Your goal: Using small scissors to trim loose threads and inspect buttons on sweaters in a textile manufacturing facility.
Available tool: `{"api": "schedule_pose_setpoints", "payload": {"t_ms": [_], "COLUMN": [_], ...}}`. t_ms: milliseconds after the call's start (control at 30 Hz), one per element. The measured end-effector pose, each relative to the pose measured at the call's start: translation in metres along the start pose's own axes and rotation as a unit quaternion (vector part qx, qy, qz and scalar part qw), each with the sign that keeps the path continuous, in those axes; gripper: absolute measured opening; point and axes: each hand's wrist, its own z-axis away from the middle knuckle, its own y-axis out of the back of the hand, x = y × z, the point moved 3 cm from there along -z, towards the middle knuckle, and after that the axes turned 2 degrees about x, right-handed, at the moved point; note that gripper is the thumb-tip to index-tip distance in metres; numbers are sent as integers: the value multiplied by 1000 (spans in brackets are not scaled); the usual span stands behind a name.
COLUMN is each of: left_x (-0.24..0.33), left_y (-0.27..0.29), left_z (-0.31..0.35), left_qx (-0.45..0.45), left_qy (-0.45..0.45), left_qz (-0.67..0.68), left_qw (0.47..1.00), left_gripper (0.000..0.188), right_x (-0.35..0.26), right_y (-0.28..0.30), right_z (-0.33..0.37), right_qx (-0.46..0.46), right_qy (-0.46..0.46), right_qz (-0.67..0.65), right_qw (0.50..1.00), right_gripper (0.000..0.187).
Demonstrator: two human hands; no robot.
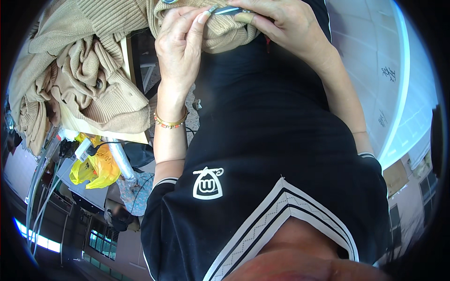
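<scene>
Beige ribbed knit sweater (229, 37) fabric lies bunched in front of my body at the top of the view. Thumb and fingers of my left hand (180, 42) are pinched together at its upper edge, seemingly gripping the knit by a small greyish bit. Facing it, my right hand (293, 25) is closed round a slim dark tool (228, 10) with a pale shiny edge, which looks like thread snips. That tool points left, its tip close to my left fingertips. A tan cover wraps my right thumb. The upper edge of the view cuts off part of the work.
More beige knitwear (101, 89) is heaped on a pale tabletop (101, 132) at my left. Below it are a yellow plastic bag (98, 171) and a clear wrapped roll (121, 159). A large whitish translucent sheet-like surface (370, 79) curves along my right side.
</scene>
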Motion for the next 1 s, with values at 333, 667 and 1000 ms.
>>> {"api": "schedule_pose_setpoints", "payload": {"t_ms": [333,667,1000], "left_x": [-1,17,59], "left_y": [-1,7,6], "left_z": [-2,-30,-70], "left_qx": [13,-13,-238], "left_qy": [-46,-9,87], "left_qz": [-15,-77,132], "left_qw": [999,997,958], "left_gripper": [16,19,23], "right_x": [1,-9,3], "right_y": [-2,8,42], "right_z": [1,-17,-21], "right_qx": [-1,-99,35], "right_qy": [10,-178,-482], "right_qz": [28,-20,-493], "right_qw": [1000,979,723], "right_gripper": [17,30,28]}}
